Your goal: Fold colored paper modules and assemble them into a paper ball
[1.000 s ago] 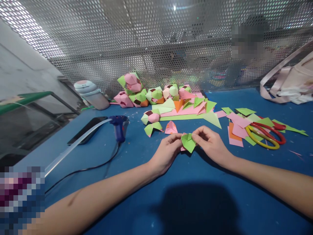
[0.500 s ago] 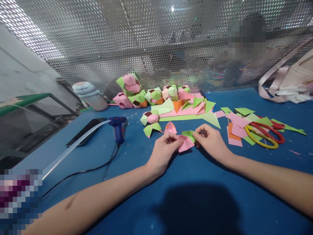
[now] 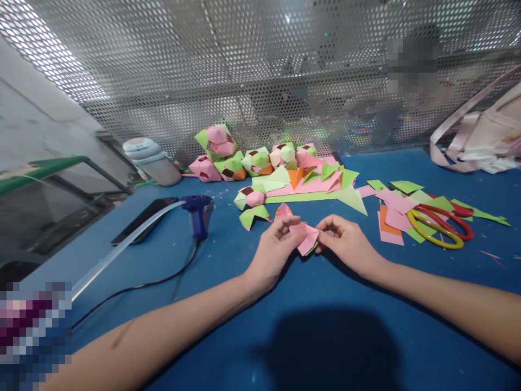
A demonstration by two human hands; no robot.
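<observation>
Between both hands is a folded pink paper piece (image 3: 308,243), with a sliver of green paper (image 3: 311,250) showing under its lower right edge. My left hand (image 3: 274,247) pinches the pink piece from the left, thumb on top. At its right corner, my right hand (image 3: 350,241) grips the papers with thumb and fingertips. Just behind my left hand stands a small pink and orange folded piece (image 3: 284,210). A green folded piece (image 3: 254,218) lies to its left, near a pink and green paper ball (image 3: 249,196).
A blue glue gun (image 3: 197,214) with a clear stick and black cord stands left, by a dark phone-like slab (image 3: 142,221). Several paper balls (image 3: 228,162) line the mesh panel. Scissors (image 3: 442,222) rest on paper scraps at right. A bottle (image 3: 152,161) and bag (image 3: 484,130) stand behind.
The green paper was beside the pink piece in my right hand; now it sits mostly beneath the pink. My right hand has moved slightly left and down, closer to my left.
</observation>
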